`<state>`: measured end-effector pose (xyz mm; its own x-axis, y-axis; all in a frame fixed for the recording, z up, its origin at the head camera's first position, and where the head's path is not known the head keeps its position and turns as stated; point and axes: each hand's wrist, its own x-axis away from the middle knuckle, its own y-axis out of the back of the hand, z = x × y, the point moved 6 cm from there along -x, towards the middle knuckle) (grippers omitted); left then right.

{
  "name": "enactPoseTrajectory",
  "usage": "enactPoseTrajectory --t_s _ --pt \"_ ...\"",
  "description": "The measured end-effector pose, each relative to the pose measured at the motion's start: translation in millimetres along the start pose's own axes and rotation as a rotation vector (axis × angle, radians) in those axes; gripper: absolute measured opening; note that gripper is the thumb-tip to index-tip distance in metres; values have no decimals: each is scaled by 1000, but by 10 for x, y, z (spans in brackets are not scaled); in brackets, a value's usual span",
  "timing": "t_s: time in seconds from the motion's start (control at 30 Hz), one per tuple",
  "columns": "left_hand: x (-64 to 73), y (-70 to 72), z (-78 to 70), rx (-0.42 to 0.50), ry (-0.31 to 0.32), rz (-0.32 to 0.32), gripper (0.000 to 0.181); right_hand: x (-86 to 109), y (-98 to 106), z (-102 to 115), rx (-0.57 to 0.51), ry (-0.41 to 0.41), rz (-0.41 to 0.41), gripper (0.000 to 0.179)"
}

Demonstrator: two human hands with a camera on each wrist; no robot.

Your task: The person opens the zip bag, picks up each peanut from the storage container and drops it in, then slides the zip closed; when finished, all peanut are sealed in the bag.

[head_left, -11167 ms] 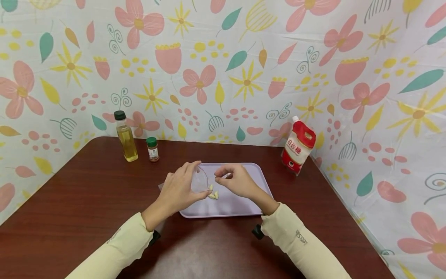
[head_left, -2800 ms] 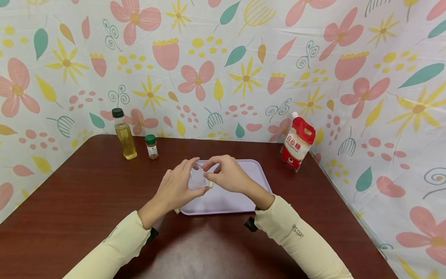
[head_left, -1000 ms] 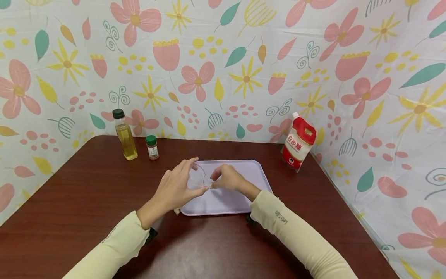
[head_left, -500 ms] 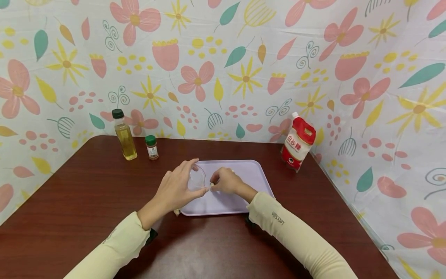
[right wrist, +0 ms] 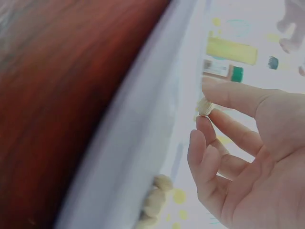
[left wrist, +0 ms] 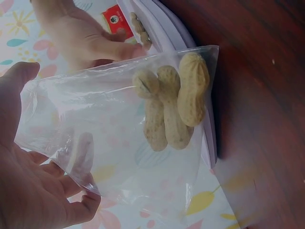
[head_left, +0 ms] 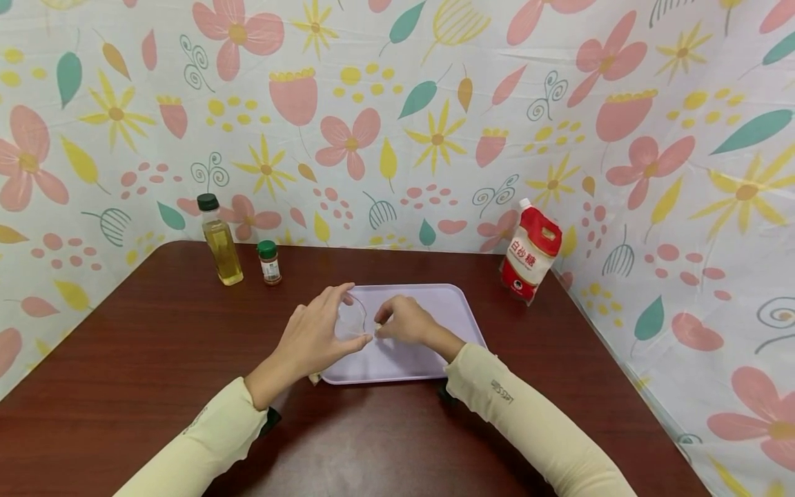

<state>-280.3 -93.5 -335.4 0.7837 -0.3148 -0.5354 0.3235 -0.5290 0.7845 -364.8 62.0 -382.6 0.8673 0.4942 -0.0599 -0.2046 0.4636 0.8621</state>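
My left hand (head_left: 319,331) grips a clear plastic bag (left wrist: 119,124) by its mouth, which is spread between thumb and fingers. Several unshelled peanuts (left wrist: 193,90) sit at the bag's bottom, beside the near left edge of the lilac tray (head_left: 428,366). Over the tray, just right of the bag's mouth, my right hand (head_left: 406,321) pinches a peanut (right wrist: 205,107) between thumb and fingertips. More peanuts (right wrist: 155,202) lie on the tray in the right wrist view; in the head view my hands hide them.
An oil bottle (head_left: 222,245) and a green-capped spice jar (head_left: 270,264) stand at the back left of the brown table (head_left: 155,345). A red and white sugar pouch (head_left: 531,255) leans at the back right. Floral cloth (head_left: 397,124) hangs behind the table.
My right hand has gone from the bag's mouth down right to the tray, and a peanut is now in its fingers. Peanuts now fill the bag's bottom corner. The left hand stays nearly still.
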Motion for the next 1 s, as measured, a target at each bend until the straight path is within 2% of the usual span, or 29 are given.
enactPoseTrajectory --t_s 0.17,0.43,0.57,0.7,1.0 --pt "-1 8 -12 -7 -10 -7 83 71 148 96 -24 21 -24 18" --pt "-16 11 -18 -6 -14 -6 85 215 414 202 -105 -28 -94 22" --pt "-24 11 -23 -11 -19 -9 86 305 548 304 -156 13 -140 19" --pt "-30 18 -28 -12 -17 -13 87 394 660 457 -151 72 -186 18" --pt "-51 4 -43 -1 -20 -1 84 471 730 718 -202 139 -193 20"
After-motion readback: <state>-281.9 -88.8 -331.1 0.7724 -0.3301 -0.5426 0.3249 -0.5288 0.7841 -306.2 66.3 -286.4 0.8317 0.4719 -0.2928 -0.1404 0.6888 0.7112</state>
